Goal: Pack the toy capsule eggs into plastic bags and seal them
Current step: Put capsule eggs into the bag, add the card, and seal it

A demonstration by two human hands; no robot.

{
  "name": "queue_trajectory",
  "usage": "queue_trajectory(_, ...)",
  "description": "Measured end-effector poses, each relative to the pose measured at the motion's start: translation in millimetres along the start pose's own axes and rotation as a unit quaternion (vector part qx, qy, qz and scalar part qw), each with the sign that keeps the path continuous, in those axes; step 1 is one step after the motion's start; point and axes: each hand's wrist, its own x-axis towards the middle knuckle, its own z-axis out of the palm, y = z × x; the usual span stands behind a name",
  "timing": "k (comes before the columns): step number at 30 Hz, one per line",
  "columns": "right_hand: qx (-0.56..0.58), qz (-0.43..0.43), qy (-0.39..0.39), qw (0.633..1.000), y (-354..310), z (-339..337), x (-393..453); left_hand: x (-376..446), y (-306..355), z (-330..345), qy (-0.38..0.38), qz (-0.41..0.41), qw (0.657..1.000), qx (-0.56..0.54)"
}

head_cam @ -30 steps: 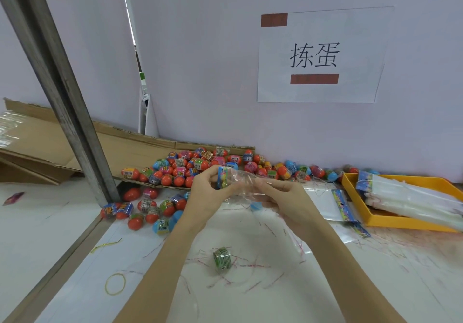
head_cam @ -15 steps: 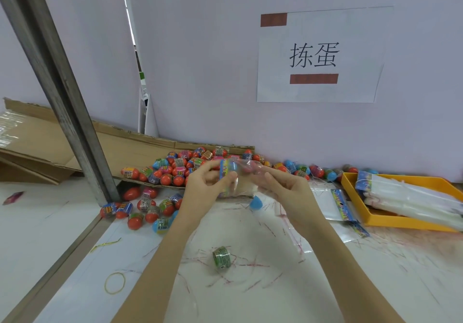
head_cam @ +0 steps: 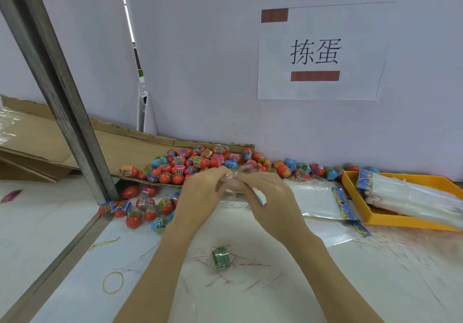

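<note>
We see paper sign (head_cam: 323, 52) on wall, metal post (head_cam: 53, 82) at left, flattened cardboard (head_cam: 45, 137) behind it, yellow rubber band (head_cam: 113, 282) and small green tape roll (head_cam: 221, 257) on table.

A slanted metal post (head_cam: 57, 92) stands at the left. To its right, a crowded pile of capsule eggs (head_cam: 190, 165) fills the back of the table against the wall. Further right of the post, a yellow tray (head_cam: 400, 218) of bags blocks that side. Nearer than the eggs, open white tabletop (head_cam: 325, 285) holds only a small green roll (head_cam: 221, 257) and a rubber band (head_cam: 113, 282).
</note>
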Motion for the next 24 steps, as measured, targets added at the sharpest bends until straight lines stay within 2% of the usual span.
queue_trajectory(2, 0.004, 0.032, 0.018, 0.999, 1.9, -2.6, 1.3, 1.3, -3.1, -7.1, 0.069, -0.112, 0.99, -0.045)
queue_trajectory(5, 0.02, 0.097, -0.061, 0.993, 5.0, 2.2, -2.8, 2.5, -11.5, -16.0, 0.179, -0.269, 0.932, -0.163)
queue_trajectory(9, 0.024, 0.122, -0.182, 0.975, 0.5, 24.3, -9.3, 4.5, -20.4, -18.1, 0.246, -0.364, 0.868, -0.231)
queue_trajectory(12, 0.017, 0.105, -0.215, 0.971, -4.7, 43.7, -7.0, 3.9, -22.3, -17.0, 0.246, -0.372, 0.861, -0.243)
queue_trajectory(16, -0.064, 0.091, -0.275, 0.955, -1.3, 60.0, 3.5, 4.6, -20.2, -17.6, 0.199, -0.353, 0.883, -0.237)
queue_trajectory(19, -0.077, 0.107, -0.268, 0.954, 2.8, 64.1, 8.6, 4.4, -16.8, -16.3, 0.163, -0.338, 0.893, -0.248)
queue_trajectory(24, -0.068, 0.12, -0.235, 0.962, 4.9, 71.3, 5.6, 2.4, -13.1, -12.8, 0.163, -0.32, 0.903, -0.234)
